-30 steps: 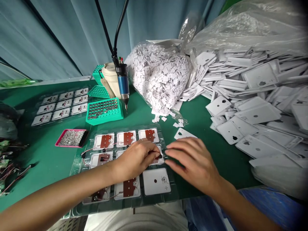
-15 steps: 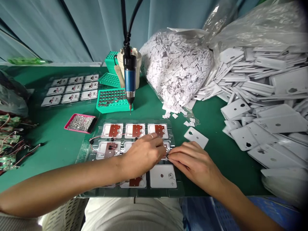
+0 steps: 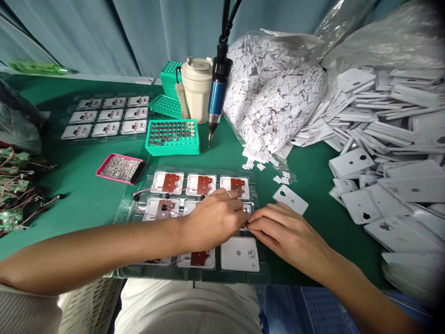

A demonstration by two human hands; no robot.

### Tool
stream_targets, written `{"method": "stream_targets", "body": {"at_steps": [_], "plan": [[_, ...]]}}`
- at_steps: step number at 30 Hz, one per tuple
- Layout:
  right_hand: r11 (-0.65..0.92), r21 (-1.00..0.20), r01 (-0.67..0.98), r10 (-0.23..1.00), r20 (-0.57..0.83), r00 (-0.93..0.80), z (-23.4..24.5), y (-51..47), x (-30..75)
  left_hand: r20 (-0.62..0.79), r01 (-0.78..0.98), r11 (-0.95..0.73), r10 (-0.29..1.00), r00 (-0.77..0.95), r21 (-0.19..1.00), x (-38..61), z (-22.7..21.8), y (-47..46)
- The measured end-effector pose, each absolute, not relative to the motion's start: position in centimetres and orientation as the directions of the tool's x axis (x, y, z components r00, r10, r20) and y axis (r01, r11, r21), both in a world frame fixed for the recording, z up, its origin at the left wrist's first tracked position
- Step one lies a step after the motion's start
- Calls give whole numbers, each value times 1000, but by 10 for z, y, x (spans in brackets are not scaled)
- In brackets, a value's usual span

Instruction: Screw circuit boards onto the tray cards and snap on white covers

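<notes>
**Both hands closed in on one cell of the tray**

The spread fingers on the right hand (image 3: 288, 236) have been drawn in, and they're now brought right up against the left hand (image 3: 213, 220), whose fingers are curled down over the same spot. Contact is made over the right cell in the middle row of a clear plastic tray (image 3: 260, 264), where a white panel (image 3: 246, 211) is almost fully hidden. Both sets of fingers look closed, but whether anything small is pinched between them can't be told, since the view is blocked.

A thin wire lead (image 3: 153, 191) is strung across the tray's upper cells, beyond the left hand. A bare white panel with a round hole (image 3: 239, 254) sits in the near row of the tray, and a loose panel (image 3: 290, 199) is lying just off the tray's right corner. Behind the tray, a blue electric screwdriver (image 3: 217, 97) is hanging on its cable above a green tray of button cells (image 3: 172, 137). A pink tray of small metal parts (image 3: 121, 168) is left of the tray on the green worktop (image 3: 69, 222).
</notes>
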State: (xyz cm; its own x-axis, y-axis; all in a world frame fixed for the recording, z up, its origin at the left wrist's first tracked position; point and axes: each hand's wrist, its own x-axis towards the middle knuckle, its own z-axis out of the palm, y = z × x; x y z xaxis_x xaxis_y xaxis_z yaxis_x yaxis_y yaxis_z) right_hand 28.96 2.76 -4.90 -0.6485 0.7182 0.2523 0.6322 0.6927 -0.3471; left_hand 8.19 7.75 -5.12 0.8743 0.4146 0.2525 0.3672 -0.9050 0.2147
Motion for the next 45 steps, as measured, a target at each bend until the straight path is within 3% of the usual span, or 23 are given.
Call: {"method": "stream_targets", "body": {"at_steps": [7,12,14,19,22,26,31,35,37,40,43,45], "plan": [[772,-344,534,620,226,-751,-44,40,298,280,321,-923,371,885,210,77,-53,78],[755,-174,632,655,179,-734,-41,23,299,274,279,-949,310,911,146,73,-51,77],[705,-151,693,709,192,-679,-41,14,296,264,261,-958,284,922,118,72,-48,77],[495,-318,809,863,284,-417,-45,9,303,247,244,-967,253,936,67,72,-45,75],[279,-211,937,926,317,-205,-53,16,331,252,247,-968,252,934,51,74,-47,74],[246,-83,966,940,264,-216,-57,21,361,221,300,-942,327,919,151,73,-44,73],[303,-271,914,931,287,-224,-41,18,341,119,420,-813,501,857,403,54,-31,77],[552,-377,744,834,259,-488,-34,20,305,74,555,-694,652,754,459,35,-24,79],[592,-397,701,805,254,-536,-35,24,290,58,586,-665,683,729,463,31,-22,75],[490,-544,681,872,286,-398,-33,27,272,101,564,-651,695,711,508,37,-23,64],[360,-744,563,933,268,-242,-25,28,260,258,454,-680,678,689,575,52,-24,56],[375,-728,575,927,282,-248,-19,27,260,295,417,-664,691,660,621,59,-22,57]]}}
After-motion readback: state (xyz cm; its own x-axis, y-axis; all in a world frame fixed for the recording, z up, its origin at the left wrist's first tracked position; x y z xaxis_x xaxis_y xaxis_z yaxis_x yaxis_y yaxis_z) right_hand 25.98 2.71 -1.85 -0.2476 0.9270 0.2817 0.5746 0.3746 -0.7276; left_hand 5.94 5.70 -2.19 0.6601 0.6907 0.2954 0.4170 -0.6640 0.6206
